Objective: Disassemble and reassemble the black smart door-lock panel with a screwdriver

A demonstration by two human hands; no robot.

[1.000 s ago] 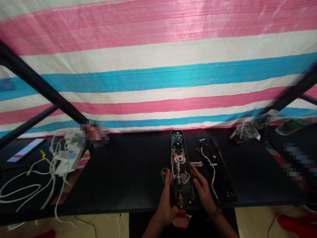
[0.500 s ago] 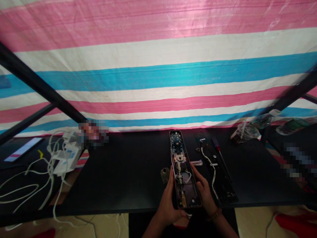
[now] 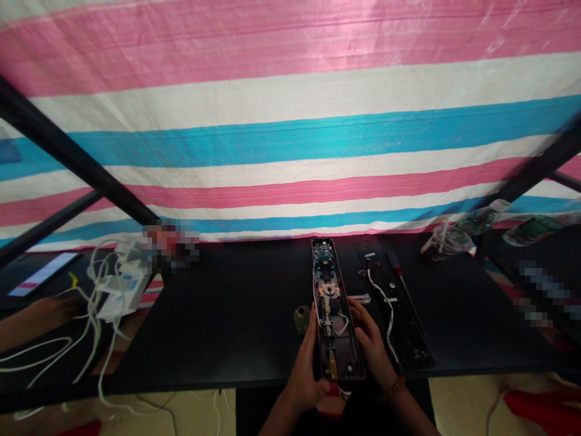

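Observation:
A long, narrow casing [image 3: 345,348] that looks like a smart door lock housing lies open-side up, its near end at the table's front edge. Inside show a blue circuit board [image 3: 324,251], a round pale part and white wires. My left hand [image 3: 305,369] grips its left side, fingers along the wall and thumb by the near end. My right hand [image 3: 371,342] is wrapped around the right side. Beneath the near end, a red and orange piece [image 3: 331,404] shows near my left thumb. A small metal fitting [image 3: 301,319] lies left of the casing.
Right of the casing lie a dark panel [image 3: 411,339] with a white cable [image 3: 387,303] and a screwdriver [image 3: 402,275]. A plastic cup [image 3: 449,238] and bottles stand back right. At left are tangled white cords [image 3: 93,321], a phone [image 3: 43,274] and another person's hand [image 3: 49,315].
Another person's hand has come in at the left by the cords. My left thumb has shifted left, and more of the red and orange piece shows. The casing has barely moved.

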